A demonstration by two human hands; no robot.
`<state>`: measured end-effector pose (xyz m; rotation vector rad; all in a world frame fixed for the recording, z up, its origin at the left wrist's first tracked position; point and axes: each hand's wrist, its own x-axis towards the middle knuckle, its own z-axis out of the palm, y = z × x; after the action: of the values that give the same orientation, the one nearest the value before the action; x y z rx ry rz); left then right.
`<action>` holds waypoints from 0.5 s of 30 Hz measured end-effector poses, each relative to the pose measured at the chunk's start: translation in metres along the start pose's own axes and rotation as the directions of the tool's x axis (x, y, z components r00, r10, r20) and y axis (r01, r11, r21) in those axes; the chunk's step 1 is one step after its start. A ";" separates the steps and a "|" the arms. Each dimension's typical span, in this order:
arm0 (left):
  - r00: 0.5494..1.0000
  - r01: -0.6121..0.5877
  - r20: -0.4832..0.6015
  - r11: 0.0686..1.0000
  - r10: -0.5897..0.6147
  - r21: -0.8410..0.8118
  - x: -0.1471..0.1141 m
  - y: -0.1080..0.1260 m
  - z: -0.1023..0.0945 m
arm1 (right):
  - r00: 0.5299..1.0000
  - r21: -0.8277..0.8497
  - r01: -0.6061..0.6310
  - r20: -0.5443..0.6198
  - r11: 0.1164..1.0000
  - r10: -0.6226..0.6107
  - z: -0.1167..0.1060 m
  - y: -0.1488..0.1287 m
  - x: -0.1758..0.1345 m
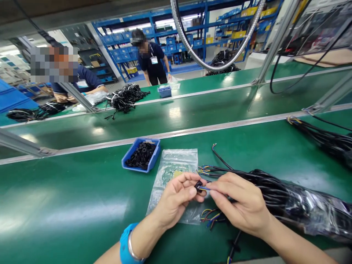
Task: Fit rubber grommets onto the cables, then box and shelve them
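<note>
I see my left hand (176,200) pinching a small black ring-shaped part (198,186) between thumb and fingertips, closed firmly on it just above the green work surface (68,205). My right hand (242,205) is closed on a thin blue wire (204,189), thumb and forefinger pressed together, with the wire's tip meeting the black part. Both hands sit near the front edge of the table, over a clear plastic bag (176,165) that lies flat on the green surface. Loose coloured wire ends (210,216) fan out beneath my right hand, and a thick bundle of black cables (288,201), partly wrapped in plastic, stretches away to the right, touching that hand's far side. A blue tray (126,161) of small black parts stands just beyond the bag, to the left. A blue band (125,245) circles my left wrist. Across the belt, 2 other people stand at the far bench beside more cable bundles (125,98).
</note>
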<state>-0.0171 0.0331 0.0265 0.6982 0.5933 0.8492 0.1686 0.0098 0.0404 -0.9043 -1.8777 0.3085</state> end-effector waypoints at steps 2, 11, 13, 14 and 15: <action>1.000 0.000 0.025 1.000 0.001 -0.028 -0.003 -0.001 -0.002 | 1.000 -0.001 -0.012 0.000 1.000 0.012 0.001 0.001 0.000; 0.998 -0.064 0.017 0.997 0.065 -0.045 -0.004 -0.003 -0.006 | 1.000 -0.127 0.017 0.019 0.992 -0.015 0.003 0.000 0.000; 0.996 -0.089 -0.002 0.996 0.089 -0.006 -0.003 -0.005 -0.007 | 0.999 -0.158 0.032 0.025 0.987 -0.028 0.004 0.001 -0.001; 0.995 -0.095 -0.017 0.995 0.095 0.015 -0.003 -0.007 -0.008 | 0.999 -0.168 0.043 0.029 0.985 -0.039 0.004 0.001 -0.001; 0.994 -0.098 -0.036 0.995 0.099 0.034 -0.003 -0.008 -0.009 | 0.998 -0.174 0.054 0.033 0.983 -0.049 0.004 0.002 -0.001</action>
<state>-0.0211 0.0300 0.0158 0.7466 0.6113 0.9481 0.1663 0.0107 0.0368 -0.9704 -1.9740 0.1263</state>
